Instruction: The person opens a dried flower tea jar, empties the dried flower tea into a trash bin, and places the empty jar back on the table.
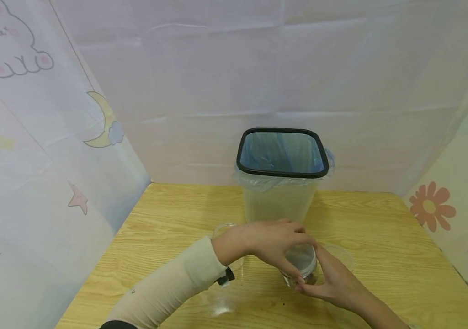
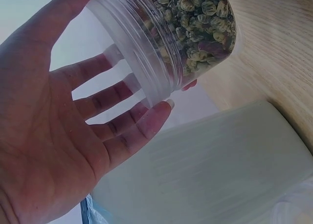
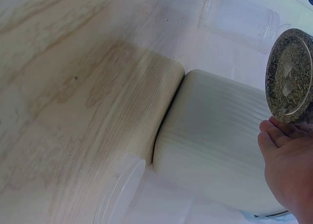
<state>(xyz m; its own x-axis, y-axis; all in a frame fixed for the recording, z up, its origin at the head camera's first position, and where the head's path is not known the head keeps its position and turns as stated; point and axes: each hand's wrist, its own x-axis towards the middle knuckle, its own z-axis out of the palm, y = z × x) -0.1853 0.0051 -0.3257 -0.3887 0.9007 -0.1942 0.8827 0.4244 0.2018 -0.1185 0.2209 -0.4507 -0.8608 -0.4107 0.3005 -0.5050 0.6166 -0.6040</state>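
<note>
A clear jar point(image 2: 200, 33) of dried flower buds, with some dark pink pieces among them, has a translucent white screw lid point(image 1: 302, 257). My left hand point(image 1: 273, 242) reaches over from the left, its thumb and fingers curled around the lid. From the right, my right hand point(image 1: 334, 281) grips the jar's side between thumb and fingers. Seen from the right wrist, the jar's base point(image 3: 291, 77) is tilted toward the camera and held off the table, with finer dried bits against it. Part of the right hand's grip is hidden there.
Behind the hands stands a pale trash bin point(image 1: 279, 201) with a black rim and bluish liner. A second clear jar point(image 3: 239, 21) stands left of the bin, partly behind the left wrist. On the right lies a translucent round lid point(image 1: 341, 257). Dark specks dot the wooden table point(image 1: 184, 205).
</note>
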